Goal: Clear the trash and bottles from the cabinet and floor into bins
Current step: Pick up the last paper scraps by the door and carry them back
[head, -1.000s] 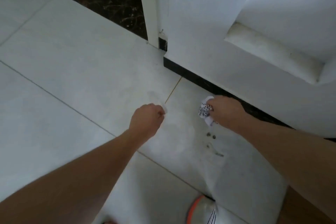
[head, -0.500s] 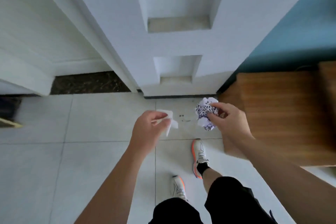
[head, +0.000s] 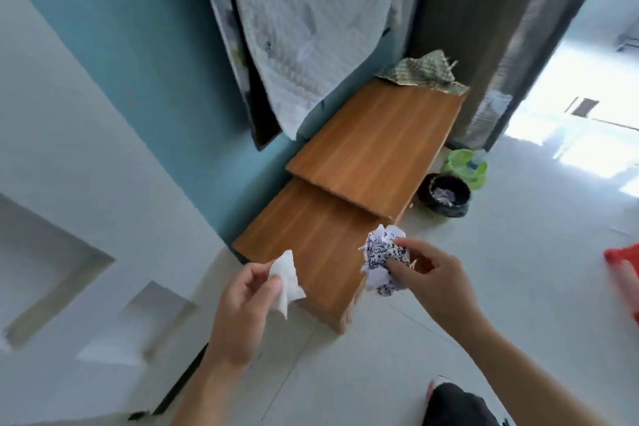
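Crumpled paper [head: 382, 261] in right hand [head: 434, 282], tissue [head: 287, 278] in left hand [head: 242, 315].

Wooden cabinet [head: 370, 149] bears a patterned cloth [head: 423, 76]; two bins [head: 449, 195], seemingly lined, sit on the floor [head: 518, 252].

No text, label, brand, number or sign can be read anywhere in the view. The crumpled paper [head: 382, 259] pinched in the right hand [head: 437, 282] carries dark squiggly marks, but they form no legible letters or figures. The white tissue [head: 286, 278] in the left hand [head: 242, 315] is blank. The patterned paper [head: 423, 77] at the far end of the wooden cabinet [head: 373, 149] shows only a repeated print, too blurred to tell any characters.
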